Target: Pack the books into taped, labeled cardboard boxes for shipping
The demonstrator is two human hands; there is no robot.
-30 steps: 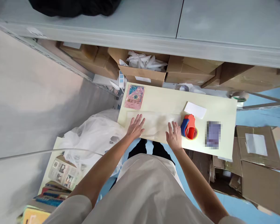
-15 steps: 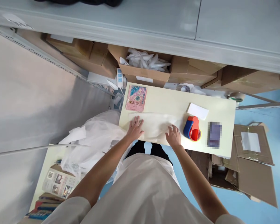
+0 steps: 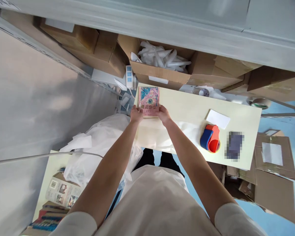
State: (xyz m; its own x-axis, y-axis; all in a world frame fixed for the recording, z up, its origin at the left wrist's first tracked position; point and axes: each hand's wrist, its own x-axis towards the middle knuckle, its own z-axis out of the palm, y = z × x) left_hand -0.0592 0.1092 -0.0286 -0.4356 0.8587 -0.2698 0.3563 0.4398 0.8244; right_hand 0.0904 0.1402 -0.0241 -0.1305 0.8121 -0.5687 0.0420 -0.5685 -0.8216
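A pink and blue book (image 3: 149, 100) with an eye on its cover is gripped at both lower side edges, near the left end of the pale table (image 3: 186, 105). My left hand (image 3: 136, 114) closes on its left edge, thumb on the cover. On the right edge, my right hand (image 3: 163, 114) holds it the same way. Just below the book, a thin translucent white sheet (image 3: 186, 129) lies flat on the table, partly covered by my right forearm. A red and blue tape dispenser (image 3: 210, 138) stands to the right of that sheet.
A stack of white cards (image 3: 218, 118) and a pixelated dark item (image 3: 234, 146) lie at the table's right. Behind stands a carton of white paper-like pieces (image 3: 159, 70). Left are a white plastic bag (image 3: 100, 137) and books (image 3: 48, 216). Flattened cardboard (image 3: 275, 190) lies right.
Both hands have left the translucent sheet and moved up and left onto the book, now held at its two sides. The camera view has shifted slightly.
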